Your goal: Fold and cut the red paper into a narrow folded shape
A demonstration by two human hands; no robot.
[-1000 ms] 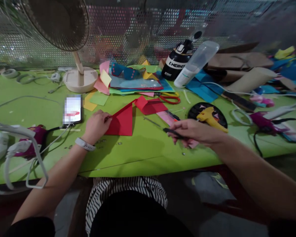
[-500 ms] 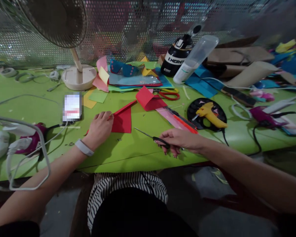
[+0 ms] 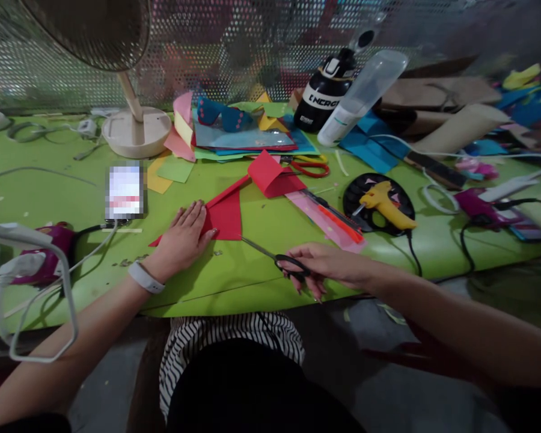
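My left hand (image 3: 184, 234) lies flat on a sheet of red paper (image 3: 228, 219), fingers stretched out and pressing it to the table. A narrow folded red strip runs along the sheet's upper edge. In my right hand (image 3: 313, 267) is a pair of scissors (image 3: 293, 266) with black handles. Its blades look closed and point left, the tips at the lower right corner of the red paper. A curled piece of red paper (image 3: 270, 175) rests just beyond, beside scissors with red and yellow handles (image 3: 311, 167).
A yellow glue gun (image 3: 385, 207) lies on a black round tray. Behind stand a fan (image 3: 137, 132), a black bottle (image 3: 322, 96) and a clear bottle (image 3: 363, 99). Coloured paper (image 3: 247, 141) is stacked at the back. Power cables and a phone (image 3: 125, 189) are at left.
My left hand has flattened and spread over the red paper. The scissors have moved slightly down and left, their tips now at the paper's corner. The view has shifted slightly.
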